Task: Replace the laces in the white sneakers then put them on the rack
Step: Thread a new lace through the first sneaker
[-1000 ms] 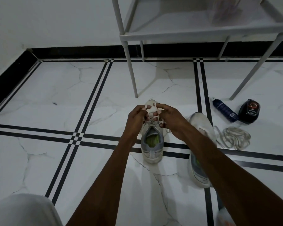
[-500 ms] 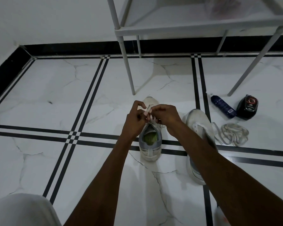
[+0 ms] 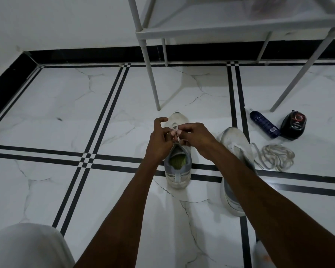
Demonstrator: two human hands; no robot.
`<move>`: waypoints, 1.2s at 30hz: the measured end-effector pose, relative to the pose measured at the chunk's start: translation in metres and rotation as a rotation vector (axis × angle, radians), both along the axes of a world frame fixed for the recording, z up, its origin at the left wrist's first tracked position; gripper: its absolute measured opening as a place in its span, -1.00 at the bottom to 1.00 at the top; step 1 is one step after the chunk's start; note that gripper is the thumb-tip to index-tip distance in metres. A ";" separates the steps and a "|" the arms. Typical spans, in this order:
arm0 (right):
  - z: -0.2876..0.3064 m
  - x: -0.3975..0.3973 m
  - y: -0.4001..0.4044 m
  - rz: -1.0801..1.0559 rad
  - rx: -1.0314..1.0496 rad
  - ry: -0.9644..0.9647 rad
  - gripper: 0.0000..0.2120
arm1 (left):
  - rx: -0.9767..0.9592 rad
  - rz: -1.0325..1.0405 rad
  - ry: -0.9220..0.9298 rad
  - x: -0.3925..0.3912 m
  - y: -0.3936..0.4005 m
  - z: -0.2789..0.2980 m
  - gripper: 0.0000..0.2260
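Observation:
A white sneaker (image 3: 178,171) with a grey collar and green insole stands on the floor, toe pointing away from me. Over its tongue my left hand (image 3: 160,141) and my right hand (image 3: 196,138) both pinch a pale lace (image 3: 176,132), which forms a small loop between them. The second white sneaker (image 3: 233,144) lies to the right, partly hidden by my right forearm. A loose bundle of off-white laces (image 3: 277,156) lies on the floor right of it. The white rack (image 3: 220,29) stands beyond the shoes.
A dark blue spray bottle (image 3: 264,124) and a round black tin (image 3: 293,125) lie on the marble floor near the rack's right leg (image 3: 302,74). A rack leg (image 3: 153,84) stands just past the sneaker's toe. My knee in pale cloth (image 3: 25,248) is at lower left.
My hands have drawn closer together over the sneaker's tongue, and the lace now shows a small loop between them. The view shifted slightly.

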State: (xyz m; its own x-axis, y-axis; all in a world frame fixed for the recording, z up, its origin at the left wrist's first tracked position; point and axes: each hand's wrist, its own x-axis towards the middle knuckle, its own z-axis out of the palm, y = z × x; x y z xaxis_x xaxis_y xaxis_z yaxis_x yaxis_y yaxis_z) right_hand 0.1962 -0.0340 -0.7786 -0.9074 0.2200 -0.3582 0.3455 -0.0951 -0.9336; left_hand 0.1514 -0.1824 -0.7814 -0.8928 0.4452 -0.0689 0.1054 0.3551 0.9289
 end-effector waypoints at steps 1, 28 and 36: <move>0.001 0.002 0.001 0.050 -0.011 0.025 -0.82 | -0.013 -0.003 0.013 0.000 0.000 0.000 -0.55; 0.001 -0.003 0.005 0.020 0.900 0.168 -0.90 | 0.131 0.165 -0.293 -0.005 -0.001 0.002 -0.72; -0.005 -0.002 0.001 -0.214 0.420 0.161 -0.92 | 0.081 0.026 -0.083 -0.006 -0.004 -0.001 -0.79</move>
State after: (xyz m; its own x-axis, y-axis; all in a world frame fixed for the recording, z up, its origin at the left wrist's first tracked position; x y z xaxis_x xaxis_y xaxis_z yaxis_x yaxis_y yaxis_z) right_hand 0.1946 -0.0334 -0.7831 -0.8627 0.5025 -0.0578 0.2079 0.2481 -0.9462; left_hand 0.1453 -0.1869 -0.7821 -0.8970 0.4287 -0.1076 0.0187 0.2800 0.9598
